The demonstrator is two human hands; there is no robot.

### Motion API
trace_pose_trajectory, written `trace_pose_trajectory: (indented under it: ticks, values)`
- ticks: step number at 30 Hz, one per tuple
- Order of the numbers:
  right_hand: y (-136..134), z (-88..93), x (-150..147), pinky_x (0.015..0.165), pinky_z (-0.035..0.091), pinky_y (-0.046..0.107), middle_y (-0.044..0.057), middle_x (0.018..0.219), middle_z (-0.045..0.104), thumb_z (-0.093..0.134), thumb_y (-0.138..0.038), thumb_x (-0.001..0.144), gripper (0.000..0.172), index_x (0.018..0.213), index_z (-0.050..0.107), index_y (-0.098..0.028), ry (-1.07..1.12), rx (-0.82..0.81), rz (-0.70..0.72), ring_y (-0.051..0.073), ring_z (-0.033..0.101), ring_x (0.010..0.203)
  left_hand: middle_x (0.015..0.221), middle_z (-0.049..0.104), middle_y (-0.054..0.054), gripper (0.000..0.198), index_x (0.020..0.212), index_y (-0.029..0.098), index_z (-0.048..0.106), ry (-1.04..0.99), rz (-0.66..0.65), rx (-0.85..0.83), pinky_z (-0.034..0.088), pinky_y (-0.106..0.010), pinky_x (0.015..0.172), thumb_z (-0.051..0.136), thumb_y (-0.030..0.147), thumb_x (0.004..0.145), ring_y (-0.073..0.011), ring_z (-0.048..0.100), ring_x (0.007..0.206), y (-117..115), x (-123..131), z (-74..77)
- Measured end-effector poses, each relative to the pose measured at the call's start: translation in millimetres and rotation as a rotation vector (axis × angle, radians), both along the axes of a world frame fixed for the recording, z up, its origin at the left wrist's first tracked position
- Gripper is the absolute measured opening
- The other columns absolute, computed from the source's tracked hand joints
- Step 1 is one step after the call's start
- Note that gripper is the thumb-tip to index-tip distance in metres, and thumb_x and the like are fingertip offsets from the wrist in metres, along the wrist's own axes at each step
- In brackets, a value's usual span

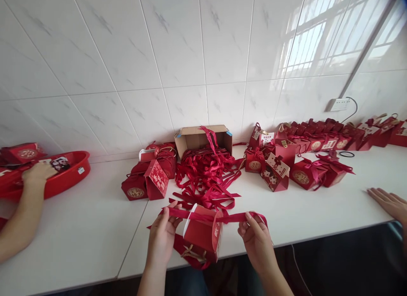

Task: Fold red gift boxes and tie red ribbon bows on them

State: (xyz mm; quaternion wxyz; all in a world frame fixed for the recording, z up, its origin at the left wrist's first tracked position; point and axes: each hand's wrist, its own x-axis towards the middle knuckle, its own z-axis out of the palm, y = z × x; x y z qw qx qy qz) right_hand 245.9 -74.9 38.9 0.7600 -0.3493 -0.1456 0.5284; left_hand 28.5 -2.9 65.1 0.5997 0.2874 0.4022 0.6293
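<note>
A red gift box [201,234] lies at the table's front edge between my hands, with twine on its near side. Dark red ribbon [232,218] stretches across the top of the box. On the left, my left hand [163,232] pinches one end of this ribbon between thumb and fingers. The other end is gripped by my right hand [256,236], with a length looped over the fingers. More ribbon hangs below the box. Just beyond it, a heap of loose red ribbons [206,173] spills from an open cardboard box [190,141].
Several red gift boxes [155,179] stand left of the heap. Others [275,171] stand at the right, with a long row [318,139] along the wall. Another person's hand [40,171] reaches into a red basin [84,160]; a different hand [386,202] rests at the far right.
</note>
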Motion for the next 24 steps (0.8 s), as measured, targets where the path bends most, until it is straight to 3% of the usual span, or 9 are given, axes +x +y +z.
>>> trace_pose_trajectory:
  ticks: [5, 8, 16, 20, 24]
  values:
    - [-3, -1.4, 1, 0.051, 0.040, 0.024, -0.004, 0.055, 0.051, 0.070, -0.037, 0.076, 0.019, 0.075, 0.060, -0.020, -0.063, 0.031, 0.008, 0.011, 0.046, 0.051, 0.096, 0.072, -0.009, 0.046, 0.102, 0.017, 0.070, 0.104, 0.040, 0.071, 0.052, -0.027, 0.066, 0.069, 0.050, 0.070, -0.0210, 0.065, 0.087, 0, -9, 17.3]
    - [-4, 1.5, 2, 0.056, 0.041, 0.026, -0.003, 0.057, 0.052, 0.064, -0.041, 0.081, 0.024, 0.070, 0.056, -0.020, -0.176, 0.067, -0.020, 0.012, 0.048, 0.054, 0.098, 0.071, -0.010, 0.049, 0.103, 0.015, 0.070, 0.163, 0.055, 0.121, 0.051, -0.028, 0.065, 0.069, 0.051, 0.070, -0.0231, 0.064, 0.088, -1, -12, 28.4]
    - [0, 25.6, 14, 0.059, 0.038, 0.026, -0.001, 0.059, 0.052, 0.051, -0.044, 0.088, 0.039, 0.058, 0.050, -0.020, -0.809, -0.006, -0.169, 0.014, 0.047, 0.057, 0.104, 0.069, -0.012, 0.049, 0.111, 0.013, 0.067, 0.377, -0.033, 0.248, 0.051, -0.032, 0.074, 0.060, 0.050, 0.080, -0.0260, 0.062, 0.096, -6, -11, 49.4]
    - [5, 42.8, 19, 0.055, 0.036, 0.025, -0.001, 0.059, 0.052, 0.049, -0.041, 0.089, 0.036, 0.060, 0.050, -0.020, -0.997, 0.134, -0.202, 0.014, 0.047, 0.057, 0.107, 0.069, -0.011, 0.048, 0.114, 0.014, 0.065, 0.524, -0.080, 0.304, 0.050, -0.031, 0.079, 0.055, 0.050, 0.083, -0.0260, 0.061, 0.101, -8, -11, 57.1]
    - [13, 56.3, 17, 0.053, 0.035, 0.025, -0.001, 0.059, 0.050, 0.052, -0.038, 0.087, 0.032, 0.062, 0.050, -0.019, -0.997, 0.296, -0.148, 0.013, 0.045, 0.056, 0.106, 0.070, -0.013, 0.049, 0.114, 0.013, 0.066, 0.681, -0.130, 0.352, 0.048, -0.034, 0.086, 0.052, 0.051, 0.085, -0.0283, 0.059, 0.106, -10, -8, 66.6]
